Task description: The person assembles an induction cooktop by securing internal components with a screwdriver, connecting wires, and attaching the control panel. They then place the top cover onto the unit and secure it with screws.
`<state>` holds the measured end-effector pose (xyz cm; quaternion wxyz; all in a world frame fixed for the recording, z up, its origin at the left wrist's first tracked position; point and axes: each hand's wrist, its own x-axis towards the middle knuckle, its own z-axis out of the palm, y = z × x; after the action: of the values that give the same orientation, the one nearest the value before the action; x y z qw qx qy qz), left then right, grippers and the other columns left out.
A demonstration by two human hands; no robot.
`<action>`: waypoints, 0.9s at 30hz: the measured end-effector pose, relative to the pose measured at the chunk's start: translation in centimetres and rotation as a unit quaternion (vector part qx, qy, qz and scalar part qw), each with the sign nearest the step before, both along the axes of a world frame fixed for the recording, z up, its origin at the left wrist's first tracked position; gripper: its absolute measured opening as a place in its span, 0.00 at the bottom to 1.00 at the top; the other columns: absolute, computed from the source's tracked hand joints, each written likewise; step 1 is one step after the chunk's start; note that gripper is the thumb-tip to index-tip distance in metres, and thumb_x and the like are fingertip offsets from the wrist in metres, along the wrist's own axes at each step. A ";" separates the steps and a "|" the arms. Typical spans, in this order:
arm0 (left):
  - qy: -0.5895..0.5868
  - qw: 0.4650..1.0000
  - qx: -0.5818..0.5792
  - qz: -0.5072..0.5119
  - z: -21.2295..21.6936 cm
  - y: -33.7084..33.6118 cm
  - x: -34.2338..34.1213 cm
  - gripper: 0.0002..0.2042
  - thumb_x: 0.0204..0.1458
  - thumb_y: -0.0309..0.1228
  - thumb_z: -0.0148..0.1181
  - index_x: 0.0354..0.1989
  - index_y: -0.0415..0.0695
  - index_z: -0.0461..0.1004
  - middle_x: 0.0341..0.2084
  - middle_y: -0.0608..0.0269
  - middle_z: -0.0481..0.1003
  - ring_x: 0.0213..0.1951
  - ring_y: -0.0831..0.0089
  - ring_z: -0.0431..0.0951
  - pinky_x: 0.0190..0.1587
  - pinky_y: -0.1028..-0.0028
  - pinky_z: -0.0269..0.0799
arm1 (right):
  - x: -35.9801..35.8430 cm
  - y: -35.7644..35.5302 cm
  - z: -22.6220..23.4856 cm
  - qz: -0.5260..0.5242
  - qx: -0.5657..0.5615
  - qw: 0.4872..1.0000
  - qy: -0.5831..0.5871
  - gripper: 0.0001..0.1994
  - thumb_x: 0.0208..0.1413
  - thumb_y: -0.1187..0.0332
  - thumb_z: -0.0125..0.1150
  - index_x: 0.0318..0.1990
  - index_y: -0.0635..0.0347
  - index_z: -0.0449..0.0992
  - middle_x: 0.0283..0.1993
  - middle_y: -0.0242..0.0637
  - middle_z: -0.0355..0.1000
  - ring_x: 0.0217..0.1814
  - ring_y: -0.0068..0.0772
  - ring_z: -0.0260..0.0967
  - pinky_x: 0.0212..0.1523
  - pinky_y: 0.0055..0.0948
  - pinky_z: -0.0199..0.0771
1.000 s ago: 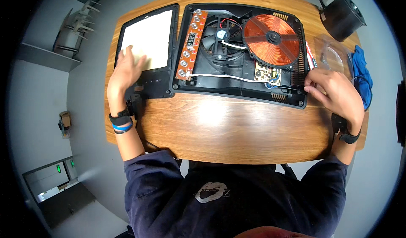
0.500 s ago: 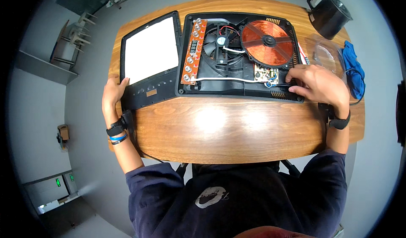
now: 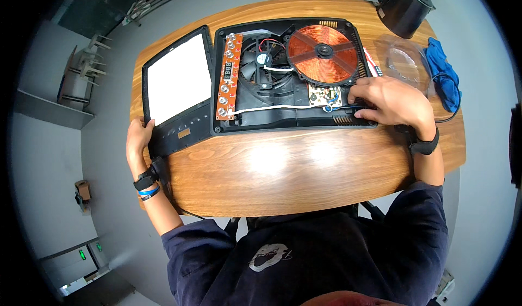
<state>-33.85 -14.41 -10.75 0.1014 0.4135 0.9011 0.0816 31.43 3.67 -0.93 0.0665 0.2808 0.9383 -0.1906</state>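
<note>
An opened induction cooker base (image 3: 283,123) lies on the table, its inside facing up. It holds a round copper coil (image 3: 321,37), a black fan (image 3: 250,69), an orange control board (image 3: 231,61) and a small circuit board (image 3: 318,97) with wires. My right hand (image 3: 394,102) is curled over its front right corner, fingers and thumb reaching inside the wall beside a black cord. Left of the base lies the detached top cover (image 3: 204,124), with a white sheet (image 3: 182,80) on its inner side. My left hand (image 3: 139,135) grips the cover's left edge, thumb on top; its fingertips are partly hidden.
A black kettle (image 3: 405,12) stands at the far right of the wooden table (image 3: 283,183). Nearer are a clear plastic container (image 3: 399,61) and a blue cloth (image 3: 441,75) crossed by a dark cord. Small red-and-white items (image 3: 372,64) lie behind my right hand.
The whole view has shifted, so the table and cooker parts appear farther left. Both hands keep their places on the cover and the base.
</note>
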 end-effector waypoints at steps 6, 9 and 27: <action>-0.072 0.991 0.109 -0.012 1.6 0.4 2.1 0.22 0.68 0.40 0.71 0.53 0.28 0.82 0.37 0.51 0.87 0.40 0.68 0.85 0.45 0.67 0.81 | 0.0 0.3 -0.3 0.003 -0.017 1.000 -0.005 0.15 0.60 0.64 0.76 0.49 0.59 0.81 0.48 0.47 0.82 0.56 0.58 0.81 0.56 0.51 0.81; -0.122 0.983 0.127 -0.048 3.0 1.0 3.5 0.21 0.69 0.41 0.71 0.52 0.30 0.82 0.40 0.55 0.86 0.42 0.73 0.83 0.48 0.69 0.79 | 0.5 0.5 -1.1 0.021 0.007 0.999 0.031 0.16 0.59 0.66 0.77 0.50 0.59 0.81 0.47 0.46 0.81 0.51 0.57 0.80 0.53 0.50 0.79; -0.027 0.949 -0.138 -0.283 5.4 1.5 16.7 0.54 0.60 0.58 0.75 0.88 0.50 0.52 0.84 0.26 0.47 0.81 0.22 0.50 0.81 0.46 0.61 | 0.9 0.1 0.0 -0.005 -0.028 1.000 0.012 0.15 0.58 0.67 0.78 0.49 0.58 0.80 0.47 0.43 0.80 0.52 0.54 0.81 0.52 0.49 0.81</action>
<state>-17.15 -12.89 -5.40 0.2008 0.6313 0.7463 -0.0643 32.32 3.78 -0.97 0.0625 0.2810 0.9319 -0.2207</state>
